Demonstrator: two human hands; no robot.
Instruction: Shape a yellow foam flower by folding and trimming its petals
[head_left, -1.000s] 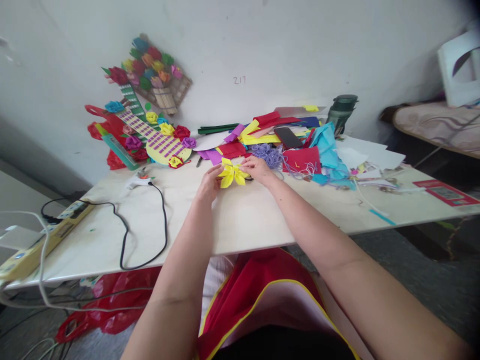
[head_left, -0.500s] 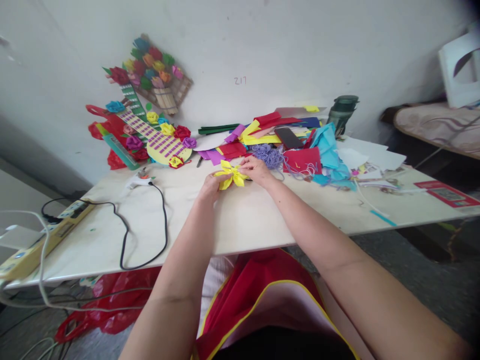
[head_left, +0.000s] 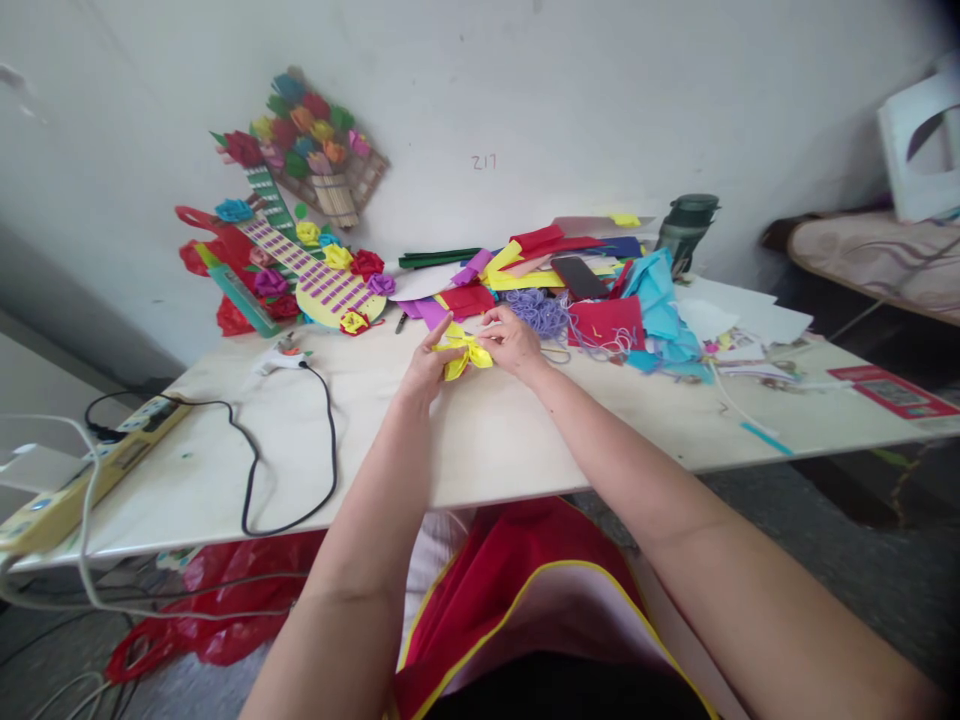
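Note:
Between my two hands, just above the pale table [head_left: 510, 450], is a yellow paper flower [head_left: 466, 358] with pointed petals. My left hand [head_left: 426, 368] grips it from the left, thumb raised and the other fingers partly behind the petals. On the opposite side, my right hand [head_left: 514, 342] pinches the flower's right part near its centre. Some petals are covered by my fingers. A tangle of purple yarn [head_left: 534, 312] lies just behind my right hand.
Coloured paper sheets, a phone [head_left: 579, 277] and a green bottle [head_left: 687, 232] line the wall. On the left are a glue gun [head_left: 279, 362], its looping black cord, a power strip [head_left: 124, 455] and a flower-covered paper guitar [head_left: 319, 285]. White scraps [head_left: 742, 310] lie right.
My left thumb has lifted and its hand has shifted slightly up. The flower is tilted, and its petals look more bunched than before. My right hand stays at its right side.

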